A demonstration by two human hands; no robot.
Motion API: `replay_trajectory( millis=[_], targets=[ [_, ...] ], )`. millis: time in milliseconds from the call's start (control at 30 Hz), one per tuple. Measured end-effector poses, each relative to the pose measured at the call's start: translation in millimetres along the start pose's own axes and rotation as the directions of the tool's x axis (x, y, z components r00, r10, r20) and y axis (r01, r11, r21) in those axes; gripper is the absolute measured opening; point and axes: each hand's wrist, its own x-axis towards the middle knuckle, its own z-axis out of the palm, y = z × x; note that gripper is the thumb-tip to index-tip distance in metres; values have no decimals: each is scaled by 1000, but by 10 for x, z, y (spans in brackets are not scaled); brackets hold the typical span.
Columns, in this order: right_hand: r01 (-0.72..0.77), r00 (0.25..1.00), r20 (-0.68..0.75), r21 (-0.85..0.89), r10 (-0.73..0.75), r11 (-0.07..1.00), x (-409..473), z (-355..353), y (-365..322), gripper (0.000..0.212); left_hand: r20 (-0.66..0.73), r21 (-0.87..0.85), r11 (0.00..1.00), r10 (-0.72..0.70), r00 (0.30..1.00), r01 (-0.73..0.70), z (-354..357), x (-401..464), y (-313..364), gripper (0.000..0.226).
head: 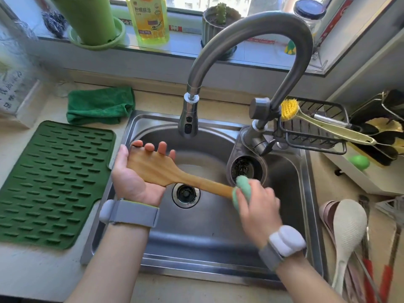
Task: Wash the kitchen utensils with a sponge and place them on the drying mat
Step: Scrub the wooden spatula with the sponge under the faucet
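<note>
Over the steel sink [290, 171] my left hand [131, 178] lies palm up and cradles the blade of a wooden spatula [161, 169], its fingers curling up behind the blade's far edge. The spatula's handle runs right and slightly down to my right hand [258, 206]. That hand grips a pale green sponge [242, 189] wrapped around the end of the handle. The dark green ribbed drying mat [52, 182] lies on the counter left of the sink with nothing on it.
The grey faucet [189, 119] hangs over the sink's back; no water shows. A green cloth [100, 106] lies behind the mat. Right of the sink lie a white rice paddle [347, 232], red-handled tongs and a wire rack holding a yellow brush [290, 110]. Dish soap [150, 18] stands on the sill.
</note>
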Motion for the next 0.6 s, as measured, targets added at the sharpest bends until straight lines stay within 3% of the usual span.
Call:
replay_trajectory(
  millis=[33, 100, 167, 267, 367, 433, 533, 600],
  targets=[
    [-85, 996, 38, 38, 83, 996, -31, -7, 99, 34, 11, 14, 1000, -2, 1000, 2, -12, 13, 5, 35],
    [-78, 997, 35, 128, 74, 989, -40, 26, -95, 34, 12, 39, 999, -33, 999, 32, -28, 4, -56, 35],
    [107, 994, 2, 179, -109, 978, -30, 122, -548, 38, 25, 59, 996, -74, 997, 73, -4, -23, -188, 35],
    [318, 948, -58, 77, -314, 945, -24, 123, -873, 29, 67, 39, 995, -98, 993, 96, 49, -54, -270, 36],
    [107, 994, -21, -32, -108, 994, 62, -15, -419, 45, 91, 48, 995, -91, 992, 87, 34, -52, -166, 35],
    [13, 988, 151, 95, -28, 995, 66, -104, -347, 49, 102, 63, 991, -120, 988, 114, 20, -61, -175, 35],
    [189, 942, 223, 263, -250, 946, 59, -126, -697, 28, 135, 33, 987, -162, 978, 159, 28, -108, -264, 36],
    [198, 911, 271, 374, -311, 906, 117, -239, -823, 21, 164, 6, 988, -156, 974, 157, 20, -112, -256, 37]
  ],
)
